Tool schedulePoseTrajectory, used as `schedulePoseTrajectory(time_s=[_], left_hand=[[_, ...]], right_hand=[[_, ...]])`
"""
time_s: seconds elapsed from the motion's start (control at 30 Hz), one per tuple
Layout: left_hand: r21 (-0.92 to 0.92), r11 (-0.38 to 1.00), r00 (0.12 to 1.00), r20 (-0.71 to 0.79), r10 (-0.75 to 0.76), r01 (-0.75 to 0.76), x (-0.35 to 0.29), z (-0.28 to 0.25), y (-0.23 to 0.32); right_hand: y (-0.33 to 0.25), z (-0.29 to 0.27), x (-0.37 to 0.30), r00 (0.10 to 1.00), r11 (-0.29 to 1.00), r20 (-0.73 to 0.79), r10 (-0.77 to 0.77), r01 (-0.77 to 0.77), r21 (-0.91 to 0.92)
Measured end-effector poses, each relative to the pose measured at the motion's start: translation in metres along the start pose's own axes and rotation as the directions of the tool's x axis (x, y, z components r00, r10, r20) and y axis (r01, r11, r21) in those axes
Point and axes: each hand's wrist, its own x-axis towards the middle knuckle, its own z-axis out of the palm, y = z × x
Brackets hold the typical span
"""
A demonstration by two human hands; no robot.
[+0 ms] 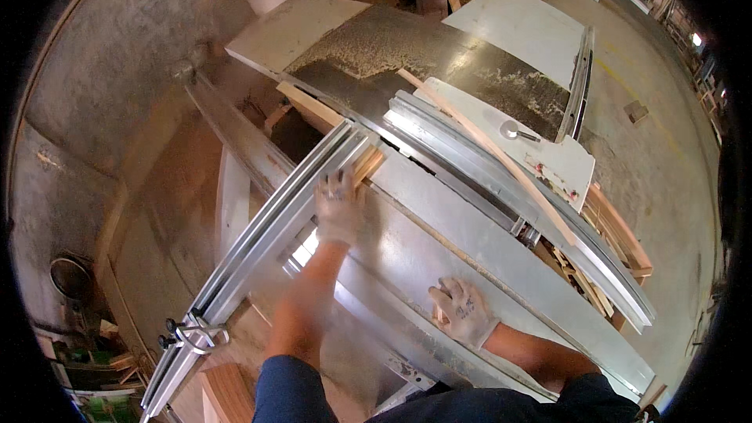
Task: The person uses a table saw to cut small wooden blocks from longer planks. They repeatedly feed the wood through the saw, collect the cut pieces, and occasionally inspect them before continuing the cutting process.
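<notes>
Probably light and stiff, these wood strips (369, 162) suit end-holding; whether my left fingers (334, 183) or right fingers (448, 288) grip, I can't tell.

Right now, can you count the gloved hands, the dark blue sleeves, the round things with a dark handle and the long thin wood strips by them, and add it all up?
Gloved hands: 2, left hand and right hand
Dark blue sleeves: 2, left sleeve and right sleeve
Round thing with dark handle: 1
Long thin wood strip: 1
Total: 6
</notes>
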Motion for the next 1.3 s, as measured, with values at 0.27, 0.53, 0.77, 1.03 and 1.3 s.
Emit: schedulePoseTrajectory(time_s=[0.27, 0.53, 0.77, 1.03, 1.3], left_hand=[[-0.121, 0.983, 0.987, 0.098, -0.129, 0.140, -0.012, 0.018, -0.002], [0.012, 0.999, 0.955, 0.293, -0.053, 0.052, 0.046, 0.034, 0.029], [0.066, 0.996, 0.913, 0.401, -0.076, 0.054, 0.080, 0.029, 0.057], [0.128, 0.985, 0.977, 0.162, -0.138, 0.118, 0.096, -0.008, 0.061], [0.164, 0.939, 0.845, 0.410, -0.343, 0.301, 0.110, -0.004, 0.050]], right_hand=[[0.002, 0.000, -0.003, 0.997, 1.000, 0.079, 0.013, -0.013, -0.008], [0.004, 0.003, -0.004, 0.996, 1.000, 0.084, 0.026, -0.024, -0.020], [0.007, 0.006, -0.005, 0.995, 0.998, 0.083, 0.053, -0.054, 0.013], [0.008, 0.000, -0.001, 0.995, 0.998, 0.092, 0.046, -0.050, 0.041], [0.008, 0.002, 0.003, 0.987, 0.998, 0.163, 0.018, -0.028, 0.057]])
